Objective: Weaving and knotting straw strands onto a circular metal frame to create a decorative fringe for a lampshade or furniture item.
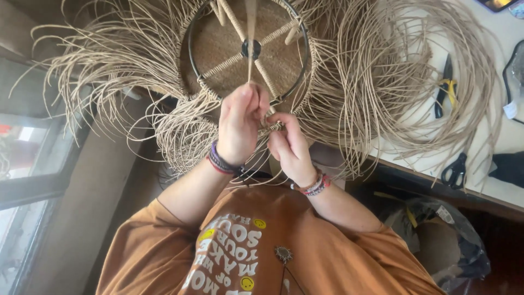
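Two hands work at the near rim of the round wire basket frame (246, 52): the left hand (240, 128) is closed, pinching a rattan strand (250, 60) pulled taut across the frame's hub, while the right hand (289, 147) is curled closed on the woven rim. Scissors (454, 170) lie on the tabletop (491, 180), well right of the frame.

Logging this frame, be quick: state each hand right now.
Left hand: closed, pinching a straw-coloured strand pulled taut.
Right hand: closed, fingertips gripping the woven edge of the black wire ring.
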